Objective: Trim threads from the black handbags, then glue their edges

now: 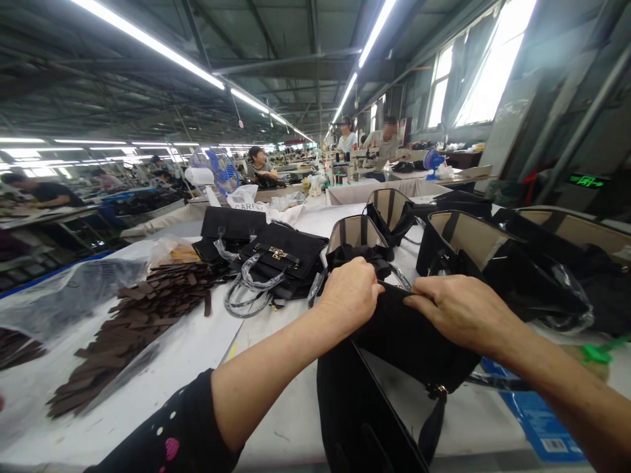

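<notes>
Single head-worn view, facing forward and down, hands [349, 292] close.

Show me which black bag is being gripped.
The nearest black bag, pinched along its edge by the left hand and right hand; the other bags behind it are not held.

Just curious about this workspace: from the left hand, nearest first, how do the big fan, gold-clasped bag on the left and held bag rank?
1. Held bag: gripped by the left hand.
2. Gold-clasped bag: on the table, to the left.
3. Big fan: farther back, left.
</notes>
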Motion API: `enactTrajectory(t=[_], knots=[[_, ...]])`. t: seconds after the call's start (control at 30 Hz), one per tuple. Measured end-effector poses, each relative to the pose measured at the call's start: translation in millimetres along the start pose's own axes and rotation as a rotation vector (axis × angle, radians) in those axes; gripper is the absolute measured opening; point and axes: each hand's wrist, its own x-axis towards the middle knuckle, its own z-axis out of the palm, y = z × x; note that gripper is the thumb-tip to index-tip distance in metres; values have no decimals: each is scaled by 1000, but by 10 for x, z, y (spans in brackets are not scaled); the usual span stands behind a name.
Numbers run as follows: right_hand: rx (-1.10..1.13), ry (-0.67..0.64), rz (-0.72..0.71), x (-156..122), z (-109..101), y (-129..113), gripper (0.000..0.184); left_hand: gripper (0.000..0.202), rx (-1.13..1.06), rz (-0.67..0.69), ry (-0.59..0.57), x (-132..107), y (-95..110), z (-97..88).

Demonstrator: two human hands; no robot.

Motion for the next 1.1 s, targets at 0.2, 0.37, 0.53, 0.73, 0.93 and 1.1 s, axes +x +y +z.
enactTrajectory(t=[0.2, 0.37, 0.53, 0.73, 0.93, 1.1], knots=[[125, -68, 14, 109, -85, 5, 31, 11, -182, 26, 32, -40, -212, -88], [240, -67, 15, 102, -39, 31, 23, 11, -245, 83, 34, -101, -365, -145], [285, -28, -25, 128, -37, -12, 17, 7, -180, 13, -14, -93, -322, -184], [218, -20, -47, 211, -114, -92, 14, 9, -111, -60, 8, -75, -305, -177], [186, -65, -85, 375, -180, -240, 12, 10, -76, -28, 0, -71, -282, -143], [218, -89, -165, 557, -158, -349, 19, 5, -68, -26, -5, -93, -207, -169]])
